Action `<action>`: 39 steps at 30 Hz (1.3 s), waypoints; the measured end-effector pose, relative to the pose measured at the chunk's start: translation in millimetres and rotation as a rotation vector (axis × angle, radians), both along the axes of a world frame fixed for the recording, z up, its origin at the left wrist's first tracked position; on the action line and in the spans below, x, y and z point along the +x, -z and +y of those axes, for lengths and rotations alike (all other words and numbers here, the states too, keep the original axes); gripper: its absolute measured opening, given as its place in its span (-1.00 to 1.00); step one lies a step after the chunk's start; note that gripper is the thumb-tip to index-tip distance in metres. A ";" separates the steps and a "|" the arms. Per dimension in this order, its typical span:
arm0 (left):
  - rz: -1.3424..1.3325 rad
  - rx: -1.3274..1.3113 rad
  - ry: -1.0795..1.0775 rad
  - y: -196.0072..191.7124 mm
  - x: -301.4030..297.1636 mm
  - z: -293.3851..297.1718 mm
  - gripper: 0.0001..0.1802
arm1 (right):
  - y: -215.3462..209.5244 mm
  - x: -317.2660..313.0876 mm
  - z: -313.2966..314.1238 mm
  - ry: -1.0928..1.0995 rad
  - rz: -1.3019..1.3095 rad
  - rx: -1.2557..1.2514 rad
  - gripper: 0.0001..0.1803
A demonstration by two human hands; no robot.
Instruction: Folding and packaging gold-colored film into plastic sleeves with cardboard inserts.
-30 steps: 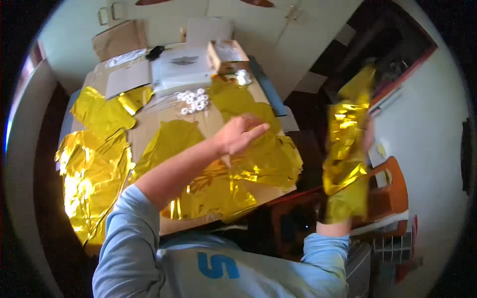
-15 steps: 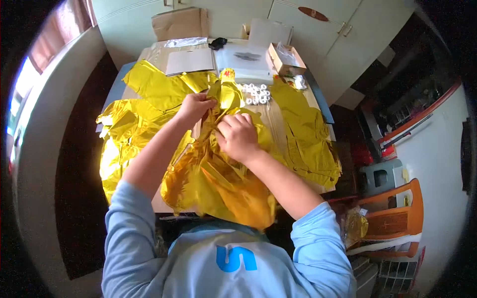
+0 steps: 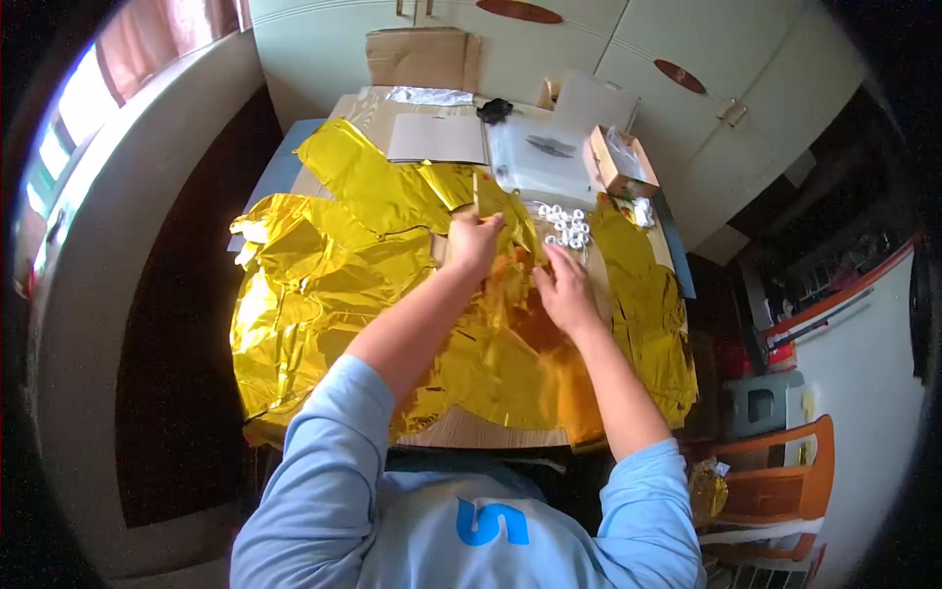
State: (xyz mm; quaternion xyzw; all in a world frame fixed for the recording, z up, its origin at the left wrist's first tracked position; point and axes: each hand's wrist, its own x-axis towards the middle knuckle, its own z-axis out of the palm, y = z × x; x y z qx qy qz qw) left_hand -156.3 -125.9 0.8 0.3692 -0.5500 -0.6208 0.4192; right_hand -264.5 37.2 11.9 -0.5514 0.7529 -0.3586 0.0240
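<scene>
Gold foil, looking like a flat deflated balloon (image 3: 481, 378), lies crumpled across the near middle of the table, blurred on its right part. My left hand (image 3: 474, 245) is closed over its upper part, pinching the foil; a thin pale strip (image 3: 477, 192) stands up just beyond the fingers. To its right, my right hand (image 3: 569, 293) rests at the foil's edge with thumb and fingers apart. More gold foil (image 3: 314, 294) spreads on the left, and another gold foil piece (image 3: 638, 314) lies flat on the right. Several small white rings (image 3: 566, 228) sit beyond my right hand.
At the back of the table (image 3: 456, 432) are a grey-white board (image 3: 438, 138), a clear plastic packet (image 3: 540, 157), a black crumpled item (image 3: 495, 110) and an open box (image 3: 624, 163) holding plastic. Cardboard (image 3: 422, 61) leans against the cabinets. A wooden chair (image 3: 785, 481) stands at right.
The view has shifted, so the table sits further right. The bunched foil is now spread flatter over the table. My right hand has loosened and moved away from my left.
</scene>
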 end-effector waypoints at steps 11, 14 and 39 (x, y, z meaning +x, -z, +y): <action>-0.666 -0.830 0.083 -30.0 158.3 -31.7 -0.55 | 6.5 24.6 4.7 0.128 0.431 0.423 -0.36; -1.077 -0.969 0.008 -21.4 249.8 -31.8 -0.45 | 5.4 30.2 1.6 0.157 0.556 0.385 -0.36; -0.809 -1.250 0.360 -28.3 153.3 -87.7 -0.55 | -15.7 59.5 -80.7 -0.132 0.479 0.174 -0.64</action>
